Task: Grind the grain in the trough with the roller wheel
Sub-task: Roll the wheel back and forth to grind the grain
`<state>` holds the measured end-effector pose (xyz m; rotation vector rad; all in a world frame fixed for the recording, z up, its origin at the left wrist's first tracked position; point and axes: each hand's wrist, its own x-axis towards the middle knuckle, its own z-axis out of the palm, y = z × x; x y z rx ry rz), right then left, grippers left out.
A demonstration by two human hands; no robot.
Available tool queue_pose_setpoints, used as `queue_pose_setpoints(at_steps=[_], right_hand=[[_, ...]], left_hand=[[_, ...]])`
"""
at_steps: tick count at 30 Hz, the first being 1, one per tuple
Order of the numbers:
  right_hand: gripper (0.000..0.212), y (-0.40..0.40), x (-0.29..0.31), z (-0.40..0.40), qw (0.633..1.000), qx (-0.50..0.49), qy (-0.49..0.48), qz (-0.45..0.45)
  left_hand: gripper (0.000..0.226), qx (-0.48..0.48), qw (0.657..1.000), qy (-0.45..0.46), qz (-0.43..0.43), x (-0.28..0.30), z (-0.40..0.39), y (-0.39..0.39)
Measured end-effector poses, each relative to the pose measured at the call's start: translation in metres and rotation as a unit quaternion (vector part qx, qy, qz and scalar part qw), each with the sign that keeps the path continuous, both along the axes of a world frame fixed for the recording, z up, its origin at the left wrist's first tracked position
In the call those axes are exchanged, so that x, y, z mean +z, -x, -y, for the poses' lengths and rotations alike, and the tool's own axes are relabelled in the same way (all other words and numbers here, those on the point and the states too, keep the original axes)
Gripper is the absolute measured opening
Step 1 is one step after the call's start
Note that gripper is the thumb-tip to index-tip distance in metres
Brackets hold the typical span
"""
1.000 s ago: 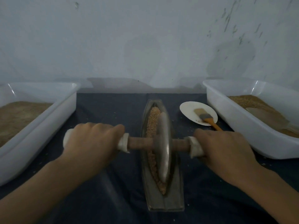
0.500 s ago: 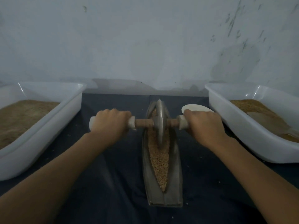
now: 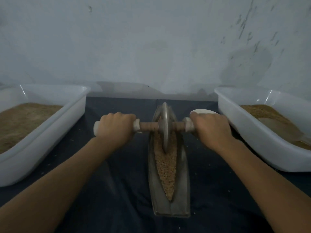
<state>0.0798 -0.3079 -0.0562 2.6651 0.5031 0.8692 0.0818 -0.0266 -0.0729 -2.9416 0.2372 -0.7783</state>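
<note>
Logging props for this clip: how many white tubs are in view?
2. One tub sits left of the trough, the other tub right; both extend past the frame edges.

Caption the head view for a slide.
Both hands grip the roller wheel at the trough's far end.

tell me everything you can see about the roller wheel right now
The roller wheel is a thin grey disc, metal by its look, standing upright on edge in the far part of the trough. Its lower rim sits in the grain. A brown, ribbed, wood-like axle runs through its centre, ending in pale handles. The left hand grips one handle and the right hand grips the other. The axle lies level, across the trough.
</note>
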Motion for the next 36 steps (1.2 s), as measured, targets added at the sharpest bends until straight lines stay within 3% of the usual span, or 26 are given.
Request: queue_pose_setpoints(at_steps=[4, 7, 12, 16, 18, 24, 28, 33, 36], right_hand=[[0.025, -0.011, 0.006, -0.004, 0.999, -0.022, -0.008, -0.028], [0.035, 0.033, -0.002, 0.005, 1.0, 0.019, -0.013, -0.013], [0.05, 0.091, -0.015, 0.021, 0.994, 0.082, -0.07, -0.021], [0.046, 0.068, -0.016, 0.015, 0.998, 0.02, -0.044, -0.039], [0.04, 0.038, -0.013, 0.009, 1.0, -0.004, -0.022, -0.013], [0.026, -0.01, 0.011, -0.01, 0.998, -0.04, 0.045, 0.021], [0.028, 0.036, 0.006, -0.005, 0.999, -0.017, 0.041, 0.0], [0.053, 0.096, -0.01, 0.015, 0.996, 0.064, -0.06, -0.023], [0.053, 0.082, -0.016, 0.015, 0.995, 0.06, -0.072, -0.042]], left_hand=[[0.023, 0.0, 1.0, 0.014, -0.015, 0.007, 0.005, -0.007], [0.026, -0.004, 0.999, -0.03, -0.032, 0.007, -0.003, 0.03], [0.031, -0.143, 0.983, -0.062, 0.097, 0.014, -0.018, 0.091], [0.032, -0.054, 0.994, -0.089, 0.043, 0.014, -0.004, 0.065], [0.027, -0.006, 0.998, -0.055, 0.011, 0.01, 0.0, 0.032], [0.021, 0.004, 0.999, 0.041, -0.024, -0.004, 0.001, -0.015], [0.02, -0.009, 0.999, -0.004, -0.036, -0.002, -0.007, 0.029], [0.045, -0.122, 0.987, -0.071, 0.081, 0.013, -0.015, 0.093], [0.048, -0.078, 0.991, -0.097, 0.053, 0.018, -0.006, 0.081]])
